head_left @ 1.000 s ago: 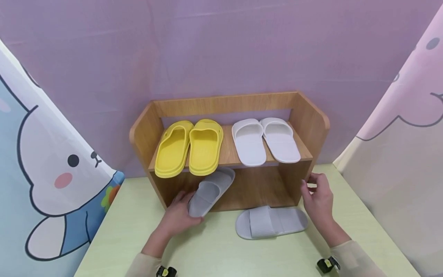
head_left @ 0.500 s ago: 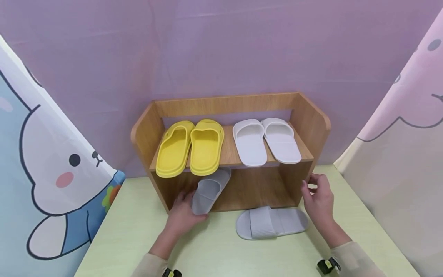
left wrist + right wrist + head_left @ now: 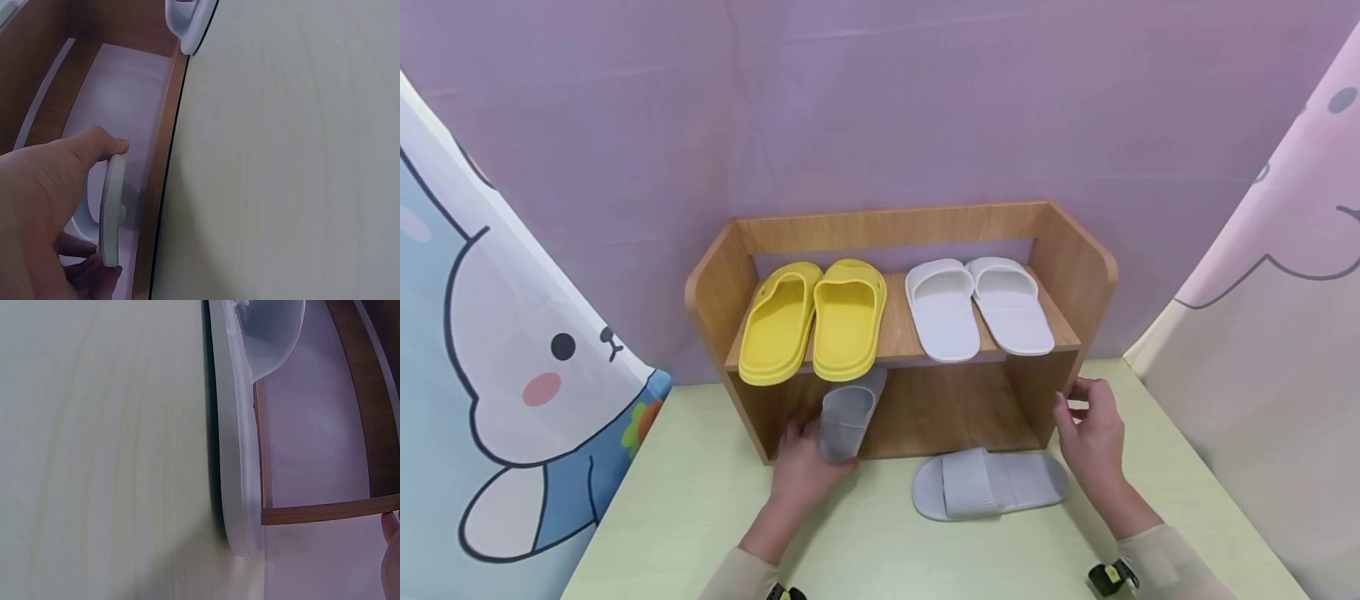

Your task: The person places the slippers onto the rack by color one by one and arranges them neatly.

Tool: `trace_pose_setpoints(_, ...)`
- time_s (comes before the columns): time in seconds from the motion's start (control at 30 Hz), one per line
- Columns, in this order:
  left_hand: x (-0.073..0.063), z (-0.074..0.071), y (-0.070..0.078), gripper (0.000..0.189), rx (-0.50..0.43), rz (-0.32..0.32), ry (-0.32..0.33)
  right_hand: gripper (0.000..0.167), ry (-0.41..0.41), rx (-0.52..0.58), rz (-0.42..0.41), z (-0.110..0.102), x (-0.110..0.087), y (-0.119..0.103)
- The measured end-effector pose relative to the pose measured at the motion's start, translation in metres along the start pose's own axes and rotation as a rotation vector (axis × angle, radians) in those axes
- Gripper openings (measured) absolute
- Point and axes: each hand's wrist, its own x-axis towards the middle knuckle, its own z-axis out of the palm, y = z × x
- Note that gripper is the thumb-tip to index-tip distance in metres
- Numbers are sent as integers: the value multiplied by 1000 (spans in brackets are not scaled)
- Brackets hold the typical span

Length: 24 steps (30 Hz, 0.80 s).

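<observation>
A grey slipper (image 3: 847, 412) points toe-first into the lower level of the wooden shoe rack (image 3: 887, 229), left of its middle. My left hand (image 3: 808, 467) grips it near the heel; the left wrist view has the slipper (image 3: 112, 212) edge-on between thumb and fingers. Its mate, another grey slipper (image 3: 992, 483), lies sideways on the table before the rack. Beside the rack's right side panel, my right hand (image 3: 1092, 429) has bent fingers touching the panel. Only the fingertips of the right hand (image 3: 392, 550) show in the right wrist view.
On the top shelf, a pair of yellow slippers (image 3: 846, 329) sits left and a pair of white slippers (image 3: 946, 321) right. The rack stands on a pale table (image 3: 685, 467) against a purple cloth backdrop (image 3: 880, 100). Cartoon-printed cloths hang at both sides.
My left hand has moved slightly right, turning the grey slipper from a slant to nearly straight into the lower level. The right hand has stayed by the side panel.
</observation>
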Motion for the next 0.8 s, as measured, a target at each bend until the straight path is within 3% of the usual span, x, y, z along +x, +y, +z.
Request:
trace_pose_setpoints(0.3,-2,9,6,102,9,-93,-28,25,0,1,7,0,-2,1)
trace_pose_setpoints(0.8,-3,16,11,89,21,-163,-15,26,-4,3,18,1,-1,0)
